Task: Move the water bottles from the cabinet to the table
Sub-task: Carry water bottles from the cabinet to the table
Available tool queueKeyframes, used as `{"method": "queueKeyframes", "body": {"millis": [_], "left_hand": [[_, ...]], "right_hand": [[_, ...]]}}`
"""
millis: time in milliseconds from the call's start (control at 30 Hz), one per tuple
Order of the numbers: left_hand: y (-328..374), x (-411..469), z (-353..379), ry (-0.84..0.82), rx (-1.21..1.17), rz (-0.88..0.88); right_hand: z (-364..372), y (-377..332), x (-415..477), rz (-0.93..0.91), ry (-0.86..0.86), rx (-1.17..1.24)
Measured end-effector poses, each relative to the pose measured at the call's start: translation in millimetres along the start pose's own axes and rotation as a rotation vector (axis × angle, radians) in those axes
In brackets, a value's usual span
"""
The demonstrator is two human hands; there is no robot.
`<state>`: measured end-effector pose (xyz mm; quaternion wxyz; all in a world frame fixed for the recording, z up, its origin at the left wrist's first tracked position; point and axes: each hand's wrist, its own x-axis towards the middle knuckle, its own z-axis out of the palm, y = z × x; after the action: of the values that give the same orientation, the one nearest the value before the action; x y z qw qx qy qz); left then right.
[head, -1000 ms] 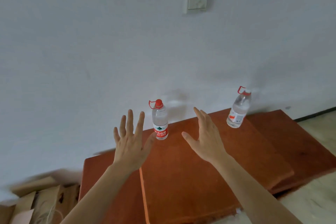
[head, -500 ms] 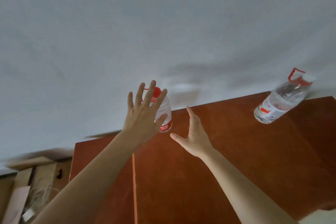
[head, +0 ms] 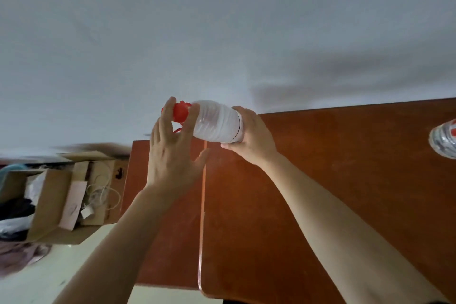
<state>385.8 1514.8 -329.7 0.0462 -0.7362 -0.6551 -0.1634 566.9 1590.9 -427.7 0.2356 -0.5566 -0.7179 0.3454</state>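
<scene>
Wooden top — held bottle | second bottle right | box left

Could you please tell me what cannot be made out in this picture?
Head view:
held bottle label and base: covered by the right hand.
cap: partly behind the left hand.
second bottle: cut by the right edge.
cardboard box contents: blurred, cluttered.
</scene>
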Motion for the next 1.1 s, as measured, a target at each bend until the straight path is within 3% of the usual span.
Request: {"method": "queueKeyframes", "body": {"millis": [200,400,567,733,967,1100], "left_hand": [[-18.4,-30.4,10.0,-0.034,0.160,-0.094],[16.7,-70.7,54.2,-0.357,0.083,-0.106],[44.2,-96.3,88.5,-0.387,-0.072,0.090],[67.1,-93.6,110.9,-0.740,-0.001,0.341],[87.7,-80.1,137.3,-0.741,0.095,0.134],[87.6,-82.7,138.8,-0.724,0.122,0.152]], "right_hand": [[4.2,-2.8,-28.7,-0.043,-0.027,-0.381],[-17.6,37.0,-100.6,0.086,-0.171,-0.632],[-25.5,61.0,-163.2,0.248,-0.211,-0.677],[-26.1,64.6,-187.1,0.243,-0.222,-0.723],[-26.2,65.8,-173.0,0.391,-0.258,-0.811],[-26.2,67.9,-174.3,0.358,-0.253,-0.786]]}}
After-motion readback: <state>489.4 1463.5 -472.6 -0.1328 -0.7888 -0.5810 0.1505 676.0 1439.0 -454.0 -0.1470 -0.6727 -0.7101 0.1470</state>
